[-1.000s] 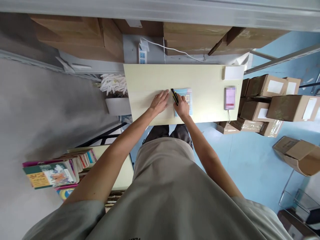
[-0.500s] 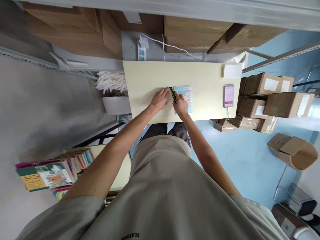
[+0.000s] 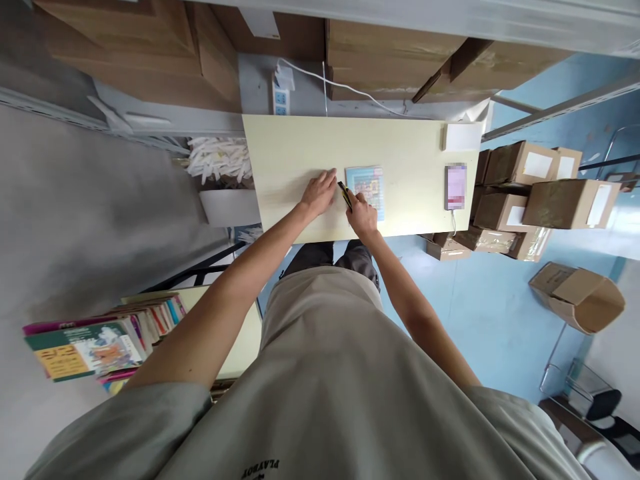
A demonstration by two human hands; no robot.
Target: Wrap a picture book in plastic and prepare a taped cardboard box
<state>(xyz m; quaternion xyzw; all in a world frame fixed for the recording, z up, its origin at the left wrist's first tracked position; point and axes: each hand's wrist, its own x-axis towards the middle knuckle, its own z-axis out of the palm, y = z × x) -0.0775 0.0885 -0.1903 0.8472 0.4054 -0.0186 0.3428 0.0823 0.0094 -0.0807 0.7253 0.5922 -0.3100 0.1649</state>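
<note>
A light blue book with a colourful cover (image 3: 369, 185) lies flat on the pale yellow table (image 3: 400, 153). My right hand (image 3: 361, 215) is closed around a black and yellow utility knife (image 3: 345, 195) and holds it at the book's left edge. Just left of the knife, my left hand (image 3: 318, 192) rests flat on the tabletop with its fingers spread. The book's near left corner is hidden behind my right hand.
A phone (image 3: 455, 187) on a cable and a white pad (image 3: 463, 137) lie at the table's right end. Cardboard boxes (image 3: 530, 193) are stacked to the right, larger ones on the shelf behind. A bin of white strips (image 3: 220, 163) stands left; books (image 3: 100, 340) pile lower left.
My right hand has drawn the knife a little toward me along the book's left edge, uncovering more of the cover. My left hand stays flat on the table.
</note>
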